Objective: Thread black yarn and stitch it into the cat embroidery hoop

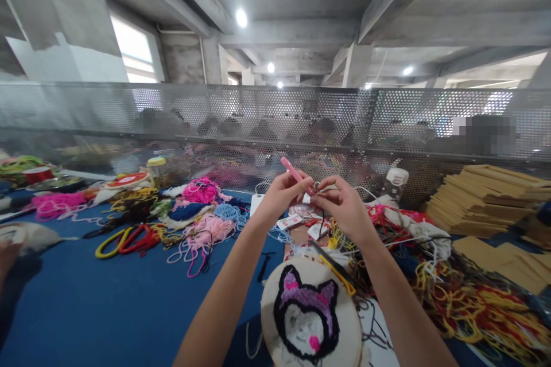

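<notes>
Heaps of yarn point(196, 223) over on the blue table point(107, 298). Left hand point(282, 192) pinching a pink punch needle point(295, 174), raised above the hoop point(312, 315). Right hand point(342, 203) closed narrow around black thread point(322, 221) at its tip. Cardboard stack point(482, 195) far right.

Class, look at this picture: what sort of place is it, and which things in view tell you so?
Probably a shared craft workshop for yarn punch-embroidery: an embroidery hoop with a tufted cat face, heaps of coloured yarn on the blue table, and other people seated behind a perforated metal screen.
</notes>
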`<state>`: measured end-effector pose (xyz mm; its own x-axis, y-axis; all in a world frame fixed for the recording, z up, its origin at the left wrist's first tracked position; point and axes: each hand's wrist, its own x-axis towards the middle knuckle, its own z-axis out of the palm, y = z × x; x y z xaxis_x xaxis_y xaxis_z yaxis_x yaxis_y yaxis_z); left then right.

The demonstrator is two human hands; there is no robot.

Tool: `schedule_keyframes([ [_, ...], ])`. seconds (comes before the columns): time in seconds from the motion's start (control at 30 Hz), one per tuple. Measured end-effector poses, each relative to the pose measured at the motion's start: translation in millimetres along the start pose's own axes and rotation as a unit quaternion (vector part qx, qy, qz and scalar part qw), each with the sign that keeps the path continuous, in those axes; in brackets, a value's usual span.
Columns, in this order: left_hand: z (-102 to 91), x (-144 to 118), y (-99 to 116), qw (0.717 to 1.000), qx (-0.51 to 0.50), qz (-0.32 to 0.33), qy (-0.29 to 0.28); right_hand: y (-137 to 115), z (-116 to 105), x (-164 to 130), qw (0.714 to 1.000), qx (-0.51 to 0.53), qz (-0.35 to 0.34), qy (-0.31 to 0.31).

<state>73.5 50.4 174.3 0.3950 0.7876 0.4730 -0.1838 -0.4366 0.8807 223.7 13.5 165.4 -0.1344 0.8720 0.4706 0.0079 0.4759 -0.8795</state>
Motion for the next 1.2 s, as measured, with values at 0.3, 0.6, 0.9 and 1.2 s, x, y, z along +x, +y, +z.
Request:
schedule_keyframes([
  [0.3,2.7,-3,4,0.991,-0.126,-0.013,-0.031,8,0,4,1.000,0.023,0.005,0.007],
  [0.6,-2.9,3,-5,0.987,-0.159,-0.008,0.002,10,5,5,0.997,0.070,0.015,0.001],
  [0.9,-19.0,2,2,0.989,-0.129,0.042,0.052,8,-7,3,0.987,0.005,0.113,-0.118],
  [1.2,-43.5,-2,11,0.983,-0.127,0.078,0.103,8,-11,2,0.983,-0.042,0.110,-0.141],
])
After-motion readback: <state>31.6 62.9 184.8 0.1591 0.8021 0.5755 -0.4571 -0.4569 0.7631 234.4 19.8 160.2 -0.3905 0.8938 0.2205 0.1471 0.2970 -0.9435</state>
